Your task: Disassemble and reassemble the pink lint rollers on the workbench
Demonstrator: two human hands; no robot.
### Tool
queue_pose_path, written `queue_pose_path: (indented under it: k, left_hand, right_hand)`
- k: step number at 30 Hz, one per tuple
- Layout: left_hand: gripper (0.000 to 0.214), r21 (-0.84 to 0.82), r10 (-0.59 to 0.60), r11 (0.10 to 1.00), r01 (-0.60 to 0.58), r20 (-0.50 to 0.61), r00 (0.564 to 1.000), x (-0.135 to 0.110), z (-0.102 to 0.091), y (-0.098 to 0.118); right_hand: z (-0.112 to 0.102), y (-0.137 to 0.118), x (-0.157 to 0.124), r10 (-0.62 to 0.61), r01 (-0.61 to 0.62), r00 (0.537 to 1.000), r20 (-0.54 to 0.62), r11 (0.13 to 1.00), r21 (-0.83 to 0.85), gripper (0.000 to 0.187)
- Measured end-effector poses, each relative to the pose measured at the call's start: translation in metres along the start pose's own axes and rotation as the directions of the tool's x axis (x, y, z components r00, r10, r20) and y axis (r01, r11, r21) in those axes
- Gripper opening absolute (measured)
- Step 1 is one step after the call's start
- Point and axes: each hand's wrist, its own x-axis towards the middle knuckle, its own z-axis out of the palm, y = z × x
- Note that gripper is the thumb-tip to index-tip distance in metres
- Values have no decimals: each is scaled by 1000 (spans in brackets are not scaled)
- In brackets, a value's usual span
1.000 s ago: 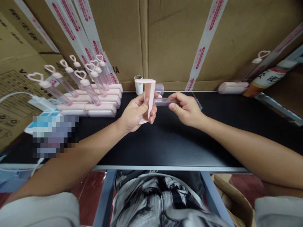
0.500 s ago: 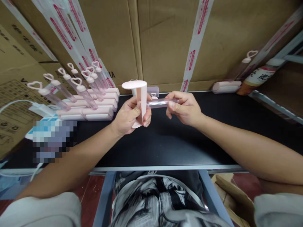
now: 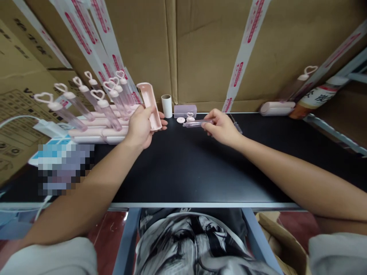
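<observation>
Left hand clasps a pink shell; right hand pinches a clear tube, one end finger-hidden.

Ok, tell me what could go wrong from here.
1. The left hand, holding the pink shell, is close to the standing heart-topped tubes in this view; a sideways swing might tip some.
2. The white cylinder stands upright near that hand's fingertips and could be knocked over.
3. The right hand grips the clear tube near one end; its free end might nudge the small round disc.
</observation>
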Motion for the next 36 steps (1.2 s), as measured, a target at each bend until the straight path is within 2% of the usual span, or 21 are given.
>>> queue_pose_path:
  k: [3,5,8,10,11,14,16,19,21,23,26,30,32,36]
  left_hand:
    - [15,126,-11,992,14,-21,1000,-1,4,-5]
    - [11,248,-52,967,56,-22,998,-1,5,-8]
    - [7,496,-131,861,111,6,991,2,1,-15]
    - [9,696,-107,717,33,63,992,4,-5,-21]
    - [12,788,-69,615,-39,103,992,6,-9,-24]
    - [15,932,28,296,-208,209,978,10,-16,-30]
    - [16,957,-3,172,-234,238,971,11,-14,-32]
    - [23,972,-81,53,-228,232,969,8,-5,-29]
    - [34,977,-138,-19,-212,207,969,4,1,-24]
    - [42,976,-209,-87,-202,180,961,-1,5,-17]
    - [36,959,-257,-150,-241,197,946,-6,2,-11]
    - [17,920,-230,-119,-373,339,912,-6,-7,-14]
    - [18,897,-189,-117,-426,401,896,-6,-10,-19]
    - [28,837,-115,-201,-509,496,861,-5,-8,-26]
  right_hand:
    - [5,-5,-4,4,2,999,33,983,-181,20]
    - [9,-10,-8,-6,38,994,105,951,-307,20]
    - [12,-17,-12,-28,145,968,251,876,-461,14]
    - [11,-19,-13,-22,207,945,327,815,-542,13]
    - [8,-19,-13,-13,223,936,351,794,-566,15]
    - [-3,-15,-8,16,188,938,346,816,-547,26]
    - [-11,-8,-2,22,113,965,260,864,-490,35]
    - [-20,2,5,42,-10,994,98,949,-314,37]
    - [-20,5,9,65,-55,996,59,987,-153,33]
    - [-16,2,13,55,-50,995,81,996,-67,25]
    - [1,-15,23,-7,27,990,142,990,-139,18]
    - [41,-44,54,-111,155,984,142,924,-350,14]
    - [63,-53,73,-137,184,981,138,884,-430,10]
    - [94,-56,104,-122,175,983,135,830,-529,19]
